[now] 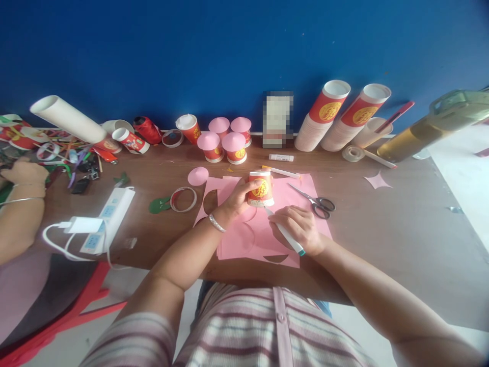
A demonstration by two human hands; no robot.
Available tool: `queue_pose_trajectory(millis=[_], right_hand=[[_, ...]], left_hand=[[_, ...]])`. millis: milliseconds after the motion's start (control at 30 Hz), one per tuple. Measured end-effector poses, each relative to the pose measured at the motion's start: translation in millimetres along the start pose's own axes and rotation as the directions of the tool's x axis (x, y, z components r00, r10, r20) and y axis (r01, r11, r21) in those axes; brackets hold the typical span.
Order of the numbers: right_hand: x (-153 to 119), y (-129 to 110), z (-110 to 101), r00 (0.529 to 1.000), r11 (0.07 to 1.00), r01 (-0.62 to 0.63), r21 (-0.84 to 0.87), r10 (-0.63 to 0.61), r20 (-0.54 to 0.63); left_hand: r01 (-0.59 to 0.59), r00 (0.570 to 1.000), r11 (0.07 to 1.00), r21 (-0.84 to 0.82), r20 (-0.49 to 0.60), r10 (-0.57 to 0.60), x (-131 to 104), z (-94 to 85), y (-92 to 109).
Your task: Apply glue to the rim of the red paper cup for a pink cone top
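Upside down in my left hand (241, 196) is a red paper cup (261, 189) with a gold emblem and a white rim at the bottom. My right hand (298, 227) grips a white marker (287, 235) with a green end, its tip close to the cup's rim. Both hands are above pink paper sheets (237, 239) that have cut-outs. Black-handled scissors (319, 205) lie on the paper's right side, and a pen with an orange end (281, 172) lies at its back edge. A pink paper cone (198, 176) rests left of the cup.
Cups with pink cone tops (234, 148) stand near the blue wall. Tall cup stacks (321, 122) lean at back right, beside a bottle of yellow liquid (412, 135). At left are a power strip (109, 219), a tape roll (183, 199) and another person's arm (23, 209).
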State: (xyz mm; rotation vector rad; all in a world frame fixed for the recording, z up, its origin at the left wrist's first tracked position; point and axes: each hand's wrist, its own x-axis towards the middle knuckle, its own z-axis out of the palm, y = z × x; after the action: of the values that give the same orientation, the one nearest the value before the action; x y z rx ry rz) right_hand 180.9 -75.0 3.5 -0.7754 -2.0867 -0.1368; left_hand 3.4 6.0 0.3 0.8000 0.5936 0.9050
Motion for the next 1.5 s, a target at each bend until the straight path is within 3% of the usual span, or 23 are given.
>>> queue_pose_trajectory(millis=[333,667,933,1167,1300,1500], right_hand=[[-4,2,0,1.000,0.999,0.025,0.026,-0.025,0.015],[-9,5,-3,0.997,0.999,-0.028,0.043,0.025,0.079],[-17,14,1,0.985,0.980,-0.165,0.113,0.159,0.061],[-15,17,11,0.977,0.974,-0.207,-0.089,0.210,0.025],[-16,20,14,0.971,0.968,-0.237,-0.083,0.239,0.019],[-16,23,14,0.948,0.948,-0.318,-0.030,0.317,-0.034]], left_hand=[[-0.008,0.999,1.000,0.010,-0.032,0.008,1,1.1,0],[-0.019,0.999,0.996,0.090,-0.048,0.023,-2,3.3,6],[-0.073,0.996,0.987,0.146,-0.044,0.080,-3,0.8,7],[-0.101,0.994,0.984,0.149,-0.035,0.107,-1,-0.9,5],[-0.134,0.986,0.982,0.131,-0.078,0.145,1,-7.4,0],[-0.065,0.997,0.998,0.022,-0.045,0.066,1,-10.4,3]])
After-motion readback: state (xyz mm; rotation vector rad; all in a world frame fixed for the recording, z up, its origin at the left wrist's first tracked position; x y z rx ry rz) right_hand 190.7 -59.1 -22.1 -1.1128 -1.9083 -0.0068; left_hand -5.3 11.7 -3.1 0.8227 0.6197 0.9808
